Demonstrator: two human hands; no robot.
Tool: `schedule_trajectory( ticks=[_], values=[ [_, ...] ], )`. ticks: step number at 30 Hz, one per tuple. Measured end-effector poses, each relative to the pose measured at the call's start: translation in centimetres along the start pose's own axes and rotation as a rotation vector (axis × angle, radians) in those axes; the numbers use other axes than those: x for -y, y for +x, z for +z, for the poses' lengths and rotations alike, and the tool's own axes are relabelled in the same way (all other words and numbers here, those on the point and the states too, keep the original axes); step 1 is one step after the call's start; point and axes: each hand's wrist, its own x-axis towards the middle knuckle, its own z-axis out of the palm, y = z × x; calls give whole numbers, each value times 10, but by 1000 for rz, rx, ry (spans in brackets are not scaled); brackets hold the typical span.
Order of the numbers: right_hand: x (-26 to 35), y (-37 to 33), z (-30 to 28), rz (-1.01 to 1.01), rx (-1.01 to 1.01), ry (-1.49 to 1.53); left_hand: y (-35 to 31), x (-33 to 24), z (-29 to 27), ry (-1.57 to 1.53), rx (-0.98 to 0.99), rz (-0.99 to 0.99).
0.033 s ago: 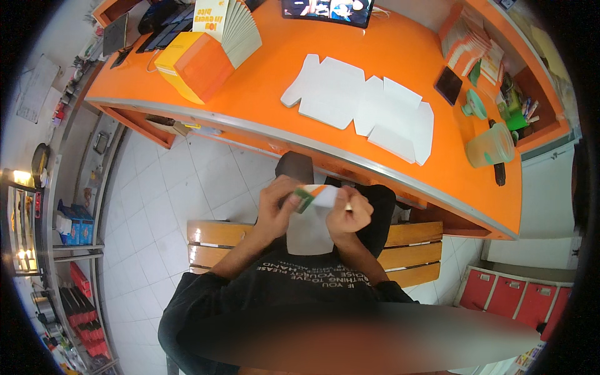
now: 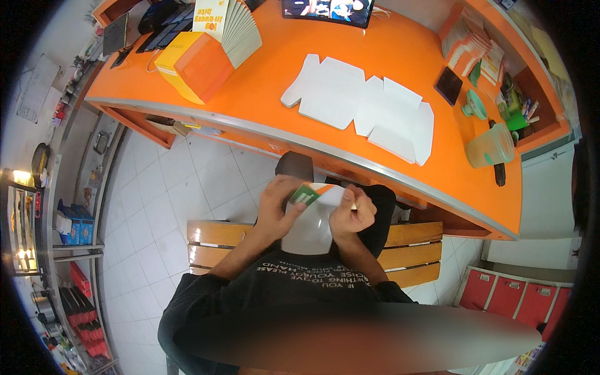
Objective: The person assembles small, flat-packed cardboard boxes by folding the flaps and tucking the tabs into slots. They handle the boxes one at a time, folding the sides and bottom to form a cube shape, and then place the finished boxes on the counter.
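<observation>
Over my lap I hold a partly folded carton blank [image 2: 307,230], white inside, with green and orange print on its turned-up edge. My left hand [image 2: 279,206] is closed on the green-printed side of it. Closed at the other end of the same edge is my right hand [image 2: 353,214], its fingers curled; a small pale bit shows by them. The blank's white panel hangs down between my forearms towards my shirt. On the orange desk [image 2: 250,87] ahead lies a stack of flat white carton blanks [image 2: 350,94].
At the desk's left stand folded orange-and-yellow cartons [image 2: 200,65]. A phone [image 2: 448,85], a green lid [image 2: 475,104] and a translucent tub [image 2: 490,147] sit at the right. A slatted wooden bench [image 2: 409,255] is under me; shelves [image 2: 69,206] line the left wall.
The carton's printed edge has tilted, so more of its green and orange print shows. Its white panel has shifted slightly left, and my right hand has moved a little.
</observation>
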Motion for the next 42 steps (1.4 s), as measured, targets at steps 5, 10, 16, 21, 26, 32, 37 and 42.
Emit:
schedule_trajectory(
  ticks=[5,10,16,21,26,32,37,42],
  values=[
    [-14,-22,10,-31,195,90,-31,27,1,-60,-201,-305],
    [-10,-34,6,65,206,151,-24,33,-15,-158,-119,-260],
    [9,20,0,118,675,36,-29,30,-24,-289,-293,-248],
    [30,28,-5,73,1009,-73,-15,13,-59,-165,-276,-178],
    [31,46,-13,119,1167,48,1,-7,-83,-280,-78,-289],
    [12,23,-13,32,881,34,14,-8,-102,-804,132,-438],
    [16,16,0,176,608,105,17,33,-88,-105,177,117],
    [26,15,9,327,658,151,14,51,-52,-297,-59,98]
  ],
)
